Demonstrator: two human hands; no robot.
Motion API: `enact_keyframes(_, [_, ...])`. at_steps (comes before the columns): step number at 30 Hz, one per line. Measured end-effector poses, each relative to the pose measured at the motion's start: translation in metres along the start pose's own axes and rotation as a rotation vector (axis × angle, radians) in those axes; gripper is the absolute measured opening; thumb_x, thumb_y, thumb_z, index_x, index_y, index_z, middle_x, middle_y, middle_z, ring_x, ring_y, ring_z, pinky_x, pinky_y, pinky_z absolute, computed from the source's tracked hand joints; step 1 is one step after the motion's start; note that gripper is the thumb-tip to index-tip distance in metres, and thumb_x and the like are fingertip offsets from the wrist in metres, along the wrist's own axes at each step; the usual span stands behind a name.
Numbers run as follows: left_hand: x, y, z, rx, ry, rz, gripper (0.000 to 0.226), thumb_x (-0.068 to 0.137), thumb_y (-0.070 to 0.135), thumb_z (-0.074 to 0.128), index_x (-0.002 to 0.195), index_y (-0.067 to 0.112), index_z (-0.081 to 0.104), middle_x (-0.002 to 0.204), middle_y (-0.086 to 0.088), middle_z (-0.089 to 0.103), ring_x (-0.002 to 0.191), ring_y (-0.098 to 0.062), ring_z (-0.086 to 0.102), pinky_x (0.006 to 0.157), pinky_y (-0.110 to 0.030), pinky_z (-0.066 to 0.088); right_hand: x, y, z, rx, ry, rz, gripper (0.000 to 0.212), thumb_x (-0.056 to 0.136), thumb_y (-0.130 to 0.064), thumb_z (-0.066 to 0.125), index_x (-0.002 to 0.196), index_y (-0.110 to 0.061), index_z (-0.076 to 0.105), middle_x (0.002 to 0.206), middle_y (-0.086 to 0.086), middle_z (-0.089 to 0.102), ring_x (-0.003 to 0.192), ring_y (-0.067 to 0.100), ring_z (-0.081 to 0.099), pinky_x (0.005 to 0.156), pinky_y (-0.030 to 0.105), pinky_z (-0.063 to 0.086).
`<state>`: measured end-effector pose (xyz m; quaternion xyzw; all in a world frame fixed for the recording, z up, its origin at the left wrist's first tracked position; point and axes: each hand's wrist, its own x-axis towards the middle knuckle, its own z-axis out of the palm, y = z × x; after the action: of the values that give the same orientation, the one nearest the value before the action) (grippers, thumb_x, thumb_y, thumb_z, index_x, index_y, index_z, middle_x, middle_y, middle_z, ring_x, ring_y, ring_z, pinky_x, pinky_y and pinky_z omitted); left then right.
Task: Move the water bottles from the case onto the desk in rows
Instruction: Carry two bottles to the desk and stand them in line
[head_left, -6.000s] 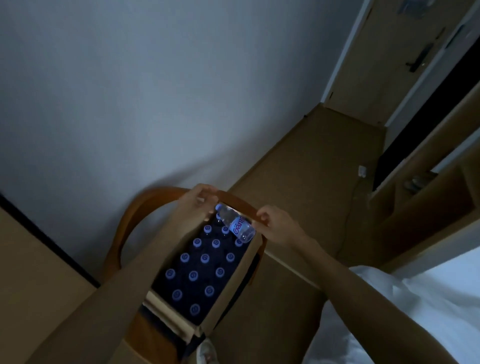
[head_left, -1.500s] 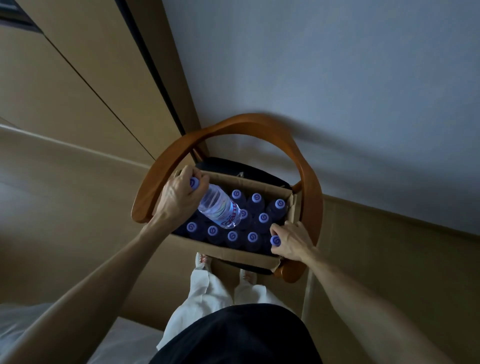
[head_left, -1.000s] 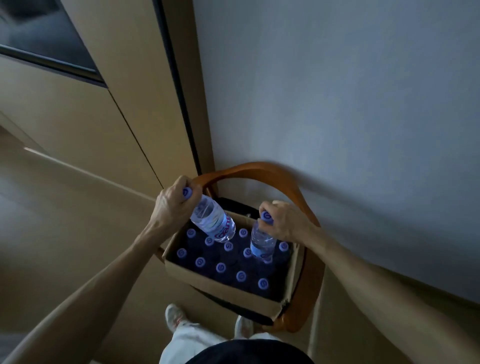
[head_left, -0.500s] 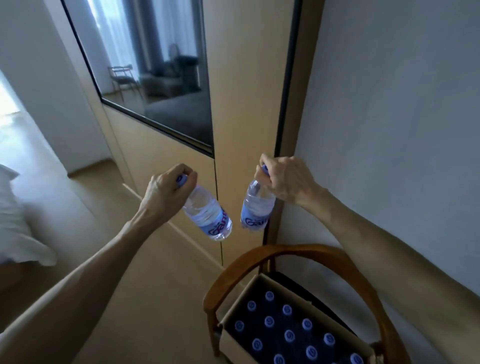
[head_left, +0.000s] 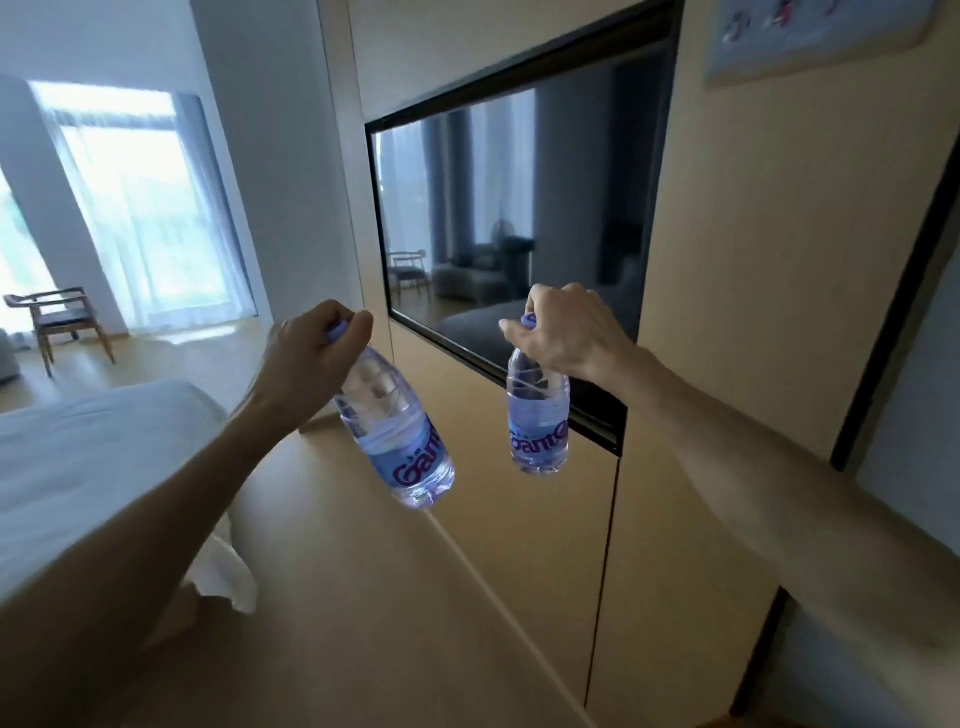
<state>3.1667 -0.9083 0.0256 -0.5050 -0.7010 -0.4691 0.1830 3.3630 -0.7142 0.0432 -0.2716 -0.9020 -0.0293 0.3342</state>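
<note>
My left hand (head_left: 306, 358) grips a clear water bottle (head_left: 397, 436) by its purple cap; the bottle hangs tilted, base toward the right. My right hand (head_left: 566, 332) holds a second water bottle (head_left: 537, 421) by the cap, hanging nearly upright. Both bottles carry a pale blue label with purple lettering. They hang in the air in front of a beige wall panel. The case and the desk are out of view.
A wall-mounted television (head_left: 514, 218) sits in the beige panel (head_left: 727, 260) ahead. A bed with white linen (head_left: 88, 467) is at the left. A wooden chair (head_left: 57, 317) stands by the bright window (head_left: 140, 208) far left. Wooden floor (head_left: 363, 597) runs between bed and wall.
The view has swung up and left, away from the chair and case, which have dropped out of sight. Both hands still carry their bottles, now in front of the television.
</note>
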Motion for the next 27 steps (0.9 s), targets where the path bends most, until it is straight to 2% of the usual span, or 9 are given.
enact_keyframes(2, [0.018,-0.024,-0.012,0.022,0.024,-0.017,0.026,0.096,0.031,0.053,0.079,0.013,0.062,0.065,0.005,0.061,0.057,0.0,0.057,0.05,-0.016,0.04,0.032,-0.015,0.015,0.034,0.013,0.019,0.03,0.089,-0.038,0.054,0.073,-0.013,0.051,0.076,0.009,0.066,0.074,0.034,0.062,0.063,0.033,0.039])
enact_keyframes(7, [0.055,-0.079,-0.025,0.097,0.032,0.003,0.024,0.096,0.027,0.054,0.077,0.015,0.061,0.061,0.013,0.057,0.054,0.006,0.058,0.046,-0.003,0.035,0.099,-0.051,0.057,0.217,0.008,0.08,0.027,0.088,-0.031,0.054,0.069,-0.012,0.053,0.073,0.01,0.064,0.074,0.033,0.059,0.066,0.035,0.047])
enact_keyframes(11, [0.081,-0.122,-0.022,0.153,0.089,-0.055,0.023,0.096,0.027,0.055,0.078,0.013,0.061,0.068,-0.001,0.061,0.055,0.0,0.054,0.049,-0.011,0.035,0.149,-0.074,0.1,0.25,0.005,0.032,0.029,0.087,-0.029,0.054,0.073,-0.004,0.06,0.073,0.013,0.066,0.074,0.031,0.06,0.065,0.034,0.045])
enact_keyframes(16, [0.125,-0.17,-0.013,0.209,0.079,-0.093,0.029,0.097,0.029,0.055,0.084,0.004,0.065,0.073,-0.006,0.065,0.061,-0.015,0.059,0.054,-0.018,0.039,0.218,-0.09,0.157,0.335,-0.039,-0.065,0.029,0.088,-0.028,0.053,0.075,-0.004,0.061,0.072,0.013,0.067,0.071,0.029,0.064,0.072,0.043,0.053])
enact_keyframes(17, [0.135,-0.18,-0.01,0.22,0.091,-0.097,0.029,0.097,0.028,0.055,0.085,0.004,0.065,0.074,-0.006,0.065,0.061,-0.015,0.058,0.054,-0.018,0.039,0.233,-0.092,0.169,0.348,-0.035,-0.076,0.028,0.088,-0.029,0.053,0.074,-0.006,0.06,0.071,0.012,0.066,0.071,0.028,0.063,0.071,0.042,0.052])
enact_keyframes(20, [0.168,-0.209,-0.004,0.255,0.131,-0.118,0.028,0.097,0.026,0.056,0.08,0.005,0.064,0.069,-0.005,0.061,0.057,-0.011,0.053,0.054,-0.018,0.037,0.281,-0.094,0.201,0.394,-0.026,-0.111,0.028,0.086,-0.03,0.053,0.065,-0.012,0.054,0.061,0.003,0.058,0.062,0.02,0.057,0.055,0.028,0.04])
enact_keyframes(22, [0.191,-0.23,0.0,0.278,0.162,-0.14,0.026,0.096,0.026,0.056,0.077,0.009,0.061,0.065,-0.001,0.058,0.055,-0.004,0.049,0.052,-0.016,0.037,0.314,-0.096,0.221,0.417,-0.039,-0.146,0.027,0.086,-0.031,0.054,0.065,-0.014,0.053,0.061,-0.001,0.056,0.063,0.018,0.056,0.055,0.027,0.038])
enact_keyframes(25, [0.223,-0.262,0.003,0.298,0.208,-0.155,0.025,0.096,0.025,0.057,0.075,0.011,0.06,0.058,0.011,0.053,0.052,-0.001,0.047,0.047,-0.003,0.033,0.361,-0.102,0.253,0.455,-0.04,-0.175,0.024,0.086,-0.033,0.054,0.07,-0.015,0.055,0.064,-0.004,0.056,0.065,0.017,0.055,0.056,0.027,0.035])
enact_keyframes(27, [0.241,-0.284,0.005,0.306,0.219,-0.157,0.025,0.096,0.025,0.057,0.075,0.011,0.062,0.058,0.013,0.053,0.051,0.0,0.047,0.047,-0.004,0.034,0.388,-0.106,0.274,0.451,-0.038,-0.197,0.024,0.087,-0.034,0.054,0.077,-0.013,0.058,0.066,-0.004,0.056,0.067,0.019,0.055,0.059,0.029,0.034])
